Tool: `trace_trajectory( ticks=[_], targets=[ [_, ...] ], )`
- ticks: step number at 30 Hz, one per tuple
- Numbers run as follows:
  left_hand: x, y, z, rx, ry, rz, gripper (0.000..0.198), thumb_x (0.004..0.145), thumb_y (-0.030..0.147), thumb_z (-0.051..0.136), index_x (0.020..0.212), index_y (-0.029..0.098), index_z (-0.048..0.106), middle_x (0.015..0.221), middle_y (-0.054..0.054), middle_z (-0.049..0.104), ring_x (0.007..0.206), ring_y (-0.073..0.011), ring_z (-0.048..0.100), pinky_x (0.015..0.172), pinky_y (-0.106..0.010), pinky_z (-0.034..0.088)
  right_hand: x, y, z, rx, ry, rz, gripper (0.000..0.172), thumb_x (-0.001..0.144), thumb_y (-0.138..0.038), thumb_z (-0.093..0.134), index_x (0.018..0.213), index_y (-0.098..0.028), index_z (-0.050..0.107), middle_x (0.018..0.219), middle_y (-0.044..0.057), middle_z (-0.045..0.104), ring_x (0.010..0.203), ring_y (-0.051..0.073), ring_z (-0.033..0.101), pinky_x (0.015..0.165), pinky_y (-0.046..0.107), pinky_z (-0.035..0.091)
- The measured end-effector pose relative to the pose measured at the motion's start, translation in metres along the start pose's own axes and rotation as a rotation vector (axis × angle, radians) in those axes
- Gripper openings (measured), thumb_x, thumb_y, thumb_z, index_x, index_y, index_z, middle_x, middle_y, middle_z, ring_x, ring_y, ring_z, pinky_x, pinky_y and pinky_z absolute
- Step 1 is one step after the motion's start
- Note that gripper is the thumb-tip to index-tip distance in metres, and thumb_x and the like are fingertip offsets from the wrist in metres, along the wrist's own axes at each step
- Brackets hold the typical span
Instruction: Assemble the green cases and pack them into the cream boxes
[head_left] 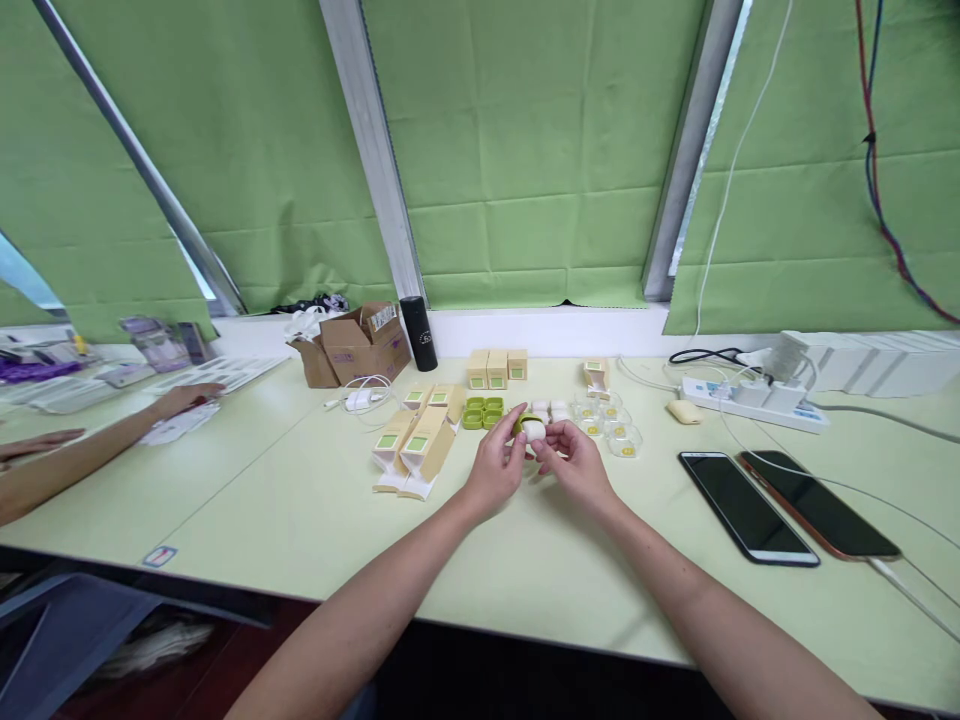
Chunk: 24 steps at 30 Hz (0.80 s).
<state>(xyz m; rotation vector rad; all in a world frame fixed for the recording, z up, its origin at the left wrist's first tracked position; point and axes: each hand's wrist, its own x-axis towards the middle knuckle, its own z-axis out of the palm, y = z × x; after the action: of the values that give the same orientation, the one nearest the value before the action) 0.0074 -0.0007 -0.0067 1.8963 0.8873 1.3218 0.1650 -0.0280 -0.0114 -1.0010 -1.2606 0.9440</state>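
Note:
Both hands meet above the table, in front of the rows of small parts. My left hand [495, 466] is closed on a small olive-green cup [519, 422], its thumb and fingers around the side. My right hand [577, 464] pinches a small white rounded piece [533, 431] against the cup's opening; how far it sits inside I cannot tell. Just behind my left hand are several green square cups [482, 412]. Some white pieces [559, 411] stand behind the fingers, partly hidden. To the right lie clear plastic holders [621, 440] with yellow marks.
Open beige cartons [426, 445] lie left of my hands, with small boxes [497, 370] behind. A cardboard box [367, 345] and a black bottle [418, 335] stand at the back. Two phones [750, 508], cables and a power strip [754, 400] occupy the right. Another person's arm [97, 450] rests far left.

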Motion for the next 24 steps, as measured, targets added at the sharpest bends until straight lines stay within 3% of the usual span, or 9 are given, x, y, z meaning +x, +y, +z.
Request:
trace_trajectory(
  ticks=[4, 7, 11, 24],
  targets=[
    [0.005, -0.002, 0.001, -0.257, -0.043, -0.102, 0.054, 0.1, 0.042, 0.058, 0.148, 0.017, 0.054, 0.135, -0.015, 0.069, 0.115, -0.0239, 0.071, 0.099, -0.037, 0.06, -0.001, 0.001, -0.007, -0.36, 0.042, -0.238, 0.042, 0.086, -0.052, 0.073, 0.114, -0.023, 0.064, 0.111, 0.011, 0.069, 0.082, 0.022, 0.068, 0.064, 0.034, 0.059],
    [0.007, -0.005, 0.003, -0.345, -0.058, -0.131, 0.052, 0.097, 0.042, 0.063, 0.141, 0.015, 0.059, 0.137, -0.016, 0.068, 0.115, -0.0246, 0.072, 0.098, -0.037, 0.06, -0.002, 0.0, -0.011, -0.573, 0.032, -0.412, 0.043, 0.092, -0.04, 0.067, 0.133, -0.027, 0.06, 0.134, 0.013, 0.062, 0.088, 0.023, 0.069, 0.064, 0.035, 0.059],
    [0.007, -0.007, 0.004, -0.355, -0.078, -0.159, 0.042, 0.094, 0.035, 0.066, 0.131, 0.015, 0.066, 0.133, -0.014, 0.071, 0.12, -0.0257, 0.07, 0.101, -0.039, 0.059, -0.003, 0.0, -0.013, -0.771, 0.006, -0.517, 0.037, 0.098, -0.033, 0.06, 0.135, -0.029, 0.062, 0.135, 0.011, 0.064, 0.098, 0.026, 0.072, 0.067, 0.035, 0.058],
    [0.007, -0.007, 0.015, -0.337, 0.028, -0.093, 0.03, 0.09, 0.028, 0.068, 0.118, 0.017, 0.067, 0.121, -0.013, 0.074, 0.115, -0.0235, 0.071, 0.104, -0.041, 0.057, -0.001, 0.008, -0.011, -0.66, -0.046, -0.605, 0.031, 0.1, -0.02, 0.052, 0.13, -0.025, 0.06, 0.13, 0.015, 0.064, 0.104, 0.026, 0.071, 0.081, 0.038, 0.063]
  ],
)
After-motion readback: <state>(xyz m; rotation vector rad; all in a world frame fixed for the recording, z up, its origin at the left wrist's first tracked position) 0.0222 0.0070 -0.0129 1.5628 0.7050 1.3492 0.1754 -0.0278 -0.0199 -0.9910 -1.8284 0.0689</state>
